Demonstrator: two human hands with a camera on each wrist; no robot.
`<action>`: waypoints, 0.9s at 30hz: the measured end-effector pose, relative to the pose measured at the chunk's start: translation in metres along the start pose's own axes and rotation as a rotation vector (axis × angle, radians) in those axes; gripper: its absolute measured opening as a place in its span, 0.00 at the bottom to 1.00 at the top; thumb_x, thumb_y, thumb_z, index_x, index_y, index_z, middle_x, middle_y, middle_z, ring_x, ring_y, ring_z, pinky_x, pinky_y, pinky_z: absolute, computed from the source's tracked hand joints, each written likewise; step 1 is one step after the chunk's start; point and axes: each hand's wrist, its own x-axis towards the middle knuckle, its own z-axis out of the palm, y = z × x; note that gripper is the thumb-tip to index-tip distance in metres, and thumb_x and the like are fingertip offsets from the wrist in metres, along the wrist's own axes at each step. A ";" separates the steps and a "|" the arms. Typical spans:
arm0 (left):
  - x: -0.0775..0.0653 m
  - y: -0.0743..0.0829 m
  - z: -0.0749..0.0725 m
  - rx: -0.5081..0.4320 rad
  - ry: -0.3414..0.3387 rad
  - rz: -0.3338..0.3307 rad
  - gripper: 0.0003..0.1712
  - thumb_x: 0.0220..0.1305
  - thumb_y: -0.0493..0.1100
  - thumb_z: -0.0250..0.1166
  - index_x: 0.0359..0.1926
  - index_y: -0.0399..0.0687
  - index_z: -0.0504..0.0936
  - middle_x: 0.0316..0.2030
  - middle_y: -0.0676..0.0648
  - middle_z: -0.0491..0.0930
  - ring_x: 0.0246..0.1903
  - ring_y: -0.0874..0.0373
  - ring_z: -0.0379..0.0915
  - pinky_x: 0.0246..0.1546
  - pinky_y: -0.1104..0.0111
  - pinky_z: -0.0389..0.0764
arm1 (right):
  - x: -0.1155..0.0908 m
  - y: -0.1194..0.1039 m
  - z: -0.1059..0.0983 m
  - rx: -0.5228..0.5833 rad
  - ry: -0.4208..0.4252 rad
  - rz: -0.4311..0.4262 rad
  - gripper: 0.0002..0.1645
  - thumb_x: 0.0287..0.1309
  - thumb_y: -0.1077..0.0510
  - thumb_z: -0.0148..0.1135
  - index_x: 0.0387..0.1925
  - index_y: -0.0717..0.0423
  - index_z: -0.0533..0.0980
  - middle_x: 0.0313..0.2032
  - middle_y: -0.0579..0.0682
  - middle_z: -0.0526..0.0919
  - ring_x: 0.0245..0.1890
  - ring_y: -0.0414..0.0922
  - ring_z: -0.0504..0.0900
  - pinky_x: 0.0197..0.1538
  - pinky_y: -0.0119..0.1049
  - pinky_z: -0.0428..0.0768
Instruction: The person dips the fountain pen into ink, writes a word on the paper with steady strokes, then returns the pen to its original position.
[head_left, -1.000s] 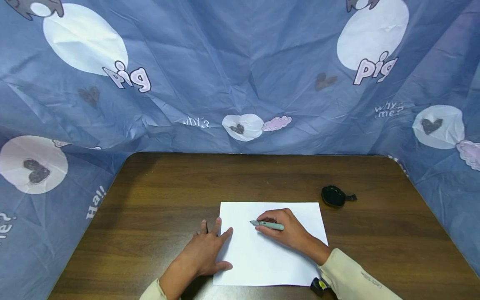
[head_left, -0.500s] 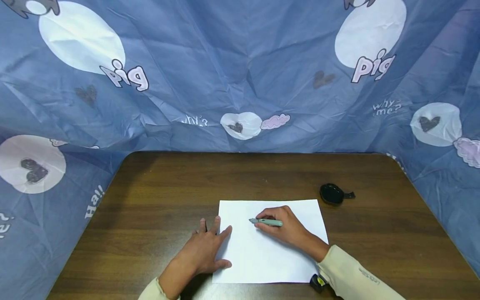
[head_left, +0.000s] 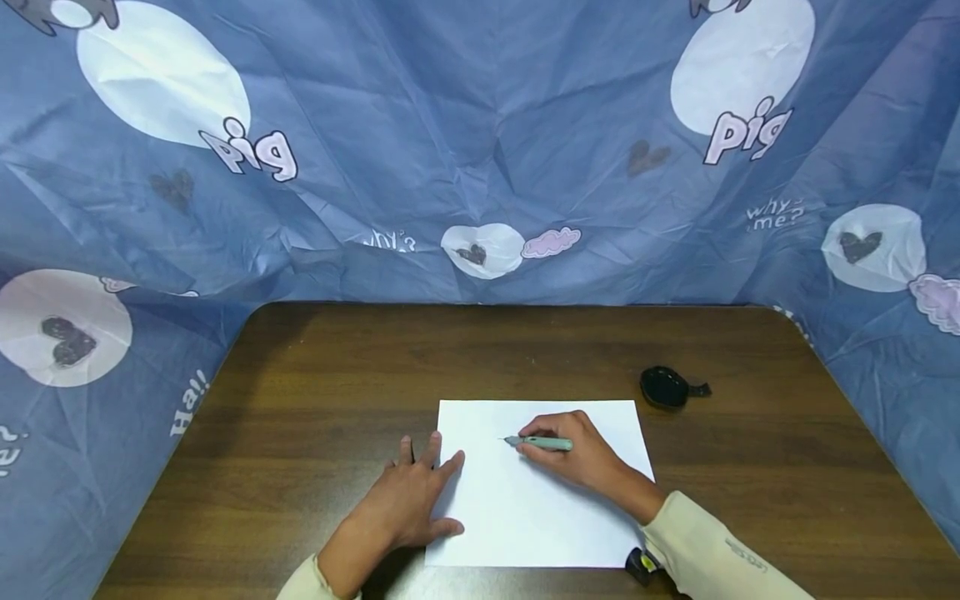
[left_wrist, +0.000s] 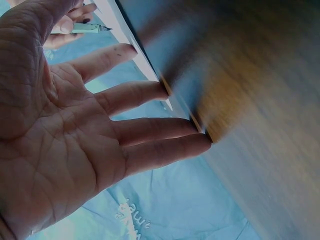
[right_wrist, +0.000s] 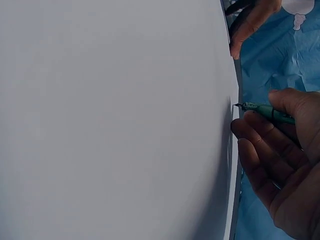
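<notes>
A white sheet of paper (head_left: 517,517) lies on the brown wooden table (head_left: 315,400). My right hand (head_left: 577,454) grips a pale green pen (head_left: 542,443) with its tip on the upper middle of the sheet; the pen (right_wrist: 265,110) and curled fingers (right_wrist: 260,150) show in the right wrist view beside the paper (right_wrist: 110,120). My left hand (head_left: 408,500) lies flat with straight fingers on the table and the sheet's left edge. In the left wrist view its spread fingers (left_wrist: 150,130) press the surface, with the pen (left_wrist: 82,29) beyond.
A small black dish (head_left: 664,387) sits on the table to the right of the sheet. A blue printed cloth (head_left: 480,142) hangs behind and around the table. A small black and yellow object (head_left: 642,563) lies by my right sleeve.
My right hand and the pen have shifted slightly to the right on the paper. The left hand has stayed in place.
</notes>
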 end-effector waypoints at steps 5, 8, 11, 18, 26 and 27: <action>0.000 -0.001 0.000 -0.005 0.006 0.003 0.50 0.51 0.67 0.73 0.70 0.49 0.71 0.69 0.29 0.62 0.61 0.16 0.58 0.48 0.35 0.75 | -0.002 0.001 -0.004 0.010 0.008 0.022 0.07 0.56 0.58 0.74 0.37 0.56 0.87 0.36 0.45 0.89 0.33 0.36 0.85 0.38 0.33 0.82; -0.001 -0.001 0.000 -0.017 -0.002 -0.002 0.50 0.51 0.67 0.73 0.70 0.49 0.70 0.70 0.29 0.61 0.61 0.16 0.57 0.48 0.35 0.74 | -0.004 0.001 -0.006 0.007 0.012 0.038 0.07 0.57 0.58 0.73 0.37 0.56 0.87 0.36 0.45 0.89 0.33 0.35 0.84 0.37 0.33 0.82; -0.001 -0.001 0.000 -0.019 -0.008 -0.002 0.50 0.52 0.67 0.73 0.70 0.49 0.70 0.70 0.29 0.61 0.61 0.16 0.57 0.48 0.35 0.74 | -0.007 0.002 -0.010 0.009 0.021 0.058 0.07 0.56 0.58 0.73 0.37 0.56 0.87 0.36 0.44 0.89 0.32 0.35 0.84 0.37 0.32 0.81; -0.001 -0.001 0.000 -0.012 0.006 0.011 0.50 0.51 0.67 0.73 0.70 0.49 0.70 0.69 0.28 0.61 0.61 0.16 0.58 0.48 0.36 0.75 | -0.018 0.008 -0.018 0.012 0.072 0.076 0.06 0.53 0.60 0.75 0.34 0.55 0.87 0.33 0.42 0.89 0.27 0.34 0.82 0.32 0.32 0.81; -0.001 -0.001 -0.001 -0.029 -0.005 0.005 0.50 0.51 0.67 0.73 0.71 0.49 0.70 0.70 0.28 0.61 0.61 0.16 0.57 0.48 0.35 0.74 | -0.030 0.014 -0.029 -0.005 0.112 0.097 0.06 0.51 0.61 0.76 0.34 0.54 0.87 0.31 0.38 0.87 0.25 0.34 0.80 0.29 0.32 0.79; -0.001 -0.001 -0.001 -0.028 -0.005 0.004 0.50 0.51 0.67 0.73 0.71 0.49 0.70 0.70 0.28 0.61 0.61 0.16 0.57 0.48 0.35 0.74 | -0.031 0.014 -0.030 -0.006 0.115 0.100 0.06 0.51 0.61 0.76 0.34 0.54 0.87 0.31 0.38 0.87 0.24 0.34 0.80 0.29 0.32 0.79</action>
